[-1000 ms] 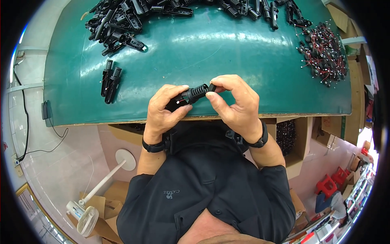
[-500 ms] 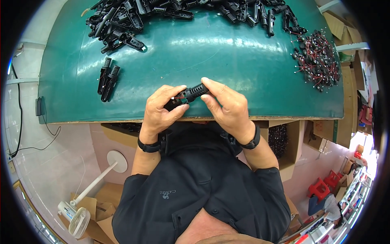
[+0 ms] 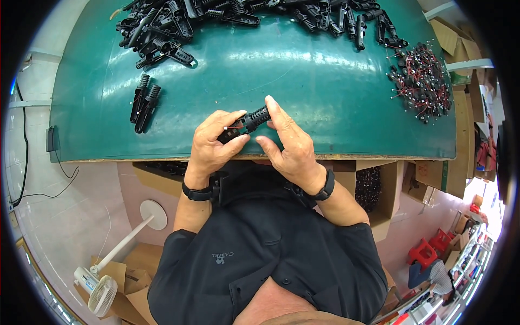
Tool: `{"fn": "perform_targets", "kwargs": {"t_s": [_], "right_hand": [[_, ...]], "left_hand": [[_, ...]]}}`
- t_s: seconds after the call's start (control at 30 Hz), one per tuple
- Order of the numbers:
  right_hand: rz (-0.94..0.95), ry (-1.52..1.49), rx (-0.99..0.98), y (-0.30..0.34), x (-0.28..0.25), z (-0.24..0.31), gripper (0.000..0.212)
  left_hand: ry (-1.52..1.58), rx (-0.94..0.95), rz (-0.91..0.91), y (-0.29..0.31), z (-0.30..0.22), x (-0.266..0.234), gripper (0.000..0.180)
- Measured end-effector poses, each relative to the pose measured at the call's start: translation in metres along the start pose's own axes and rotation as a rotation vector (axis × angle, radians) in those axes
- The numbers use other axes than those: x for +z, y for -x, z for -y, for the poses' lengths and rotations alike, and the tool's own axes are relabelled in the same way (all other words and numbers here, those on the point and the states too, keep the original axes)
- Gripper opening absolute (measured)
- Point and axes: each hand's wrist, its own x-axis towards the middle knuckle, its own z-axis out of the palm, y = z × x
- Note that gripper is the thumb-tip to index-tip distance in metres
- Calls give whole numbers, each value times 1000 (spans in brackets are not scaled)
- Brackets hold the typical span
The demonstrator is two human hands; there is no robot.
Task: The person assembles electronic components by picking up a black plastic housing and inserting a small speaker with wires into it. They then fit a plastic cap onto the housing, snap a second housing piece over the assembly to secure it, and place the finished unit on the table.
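Observation:
My left hand (image 3: 212, 143) grips a black plastic housing (image 3: 253, 120) with a ribbed, spring-like end, thumb and fingers on either side of its wider body. A short red wire with a small white tip lies in the open body next to my fingers. At the ribbed end, my right hand (image 3: 295, 149) has its long fingers against the tip, with the thumb spread away below. The housing tilts up to the right, just above the table's near edge. Two similar black housings (image 3: 145, 108) lie side by side on the table at the left.
A green table (image 3: 325, 86) spans the space before me. Black housings (image 3: 168, 27) are heaped along its far side. At the right sits a pile of small black round parts with red wires (image 3: 422, 81). Below the edge stand open cardboard boxes (image 3: 382, 216); a white fan (image 3: 100, 292) is at lower left.
My right thumb has come away from the ribbed end and moved down and left. The right fingers have slid along the tip; the left hand keeps its grip.

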Motion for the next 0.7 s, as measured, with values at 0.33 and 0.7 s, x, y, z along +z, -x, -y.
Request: {"fn": "perform_targets", "kwargs": {"t_s": [0.33,0.7], "right_hand": [[111,-151,41,-8,-13,-2,90],[142,-424,167,-9,-1,-7,112]], "left_hand": [[10,-3,86,6,-8,4,49],[58,-80,139,5,-7,4,47]]}}
